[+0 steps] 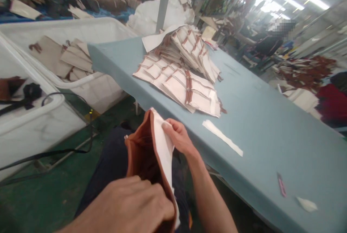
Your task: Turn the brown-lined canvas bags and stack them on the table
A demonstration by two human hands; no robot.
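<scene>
I hold a brown fabric piece with a white lining (151, 149) over my lap, in front of the blue table (271, 131). My left hand (135, 204) is closed on its lower brown edge, near the camera. My right hand (177, 135) pinches the white lining at the upper edge, fingers curled round it. On the table beyond lies a fanned stack of white pieces with brown trim (184, 73). A white strip (222, 137) lies on the table just right of my right hand.
Two white bins stand at the left: one (89, 81) holds beige fabric pieces, the nearer one (35, 124) a dark strap. A black cable (54, 153) runs over the green floor. A small dark label (281, 185) and white scrap (306, 204) lie on the table. Another person sits at the far right.
</scene>
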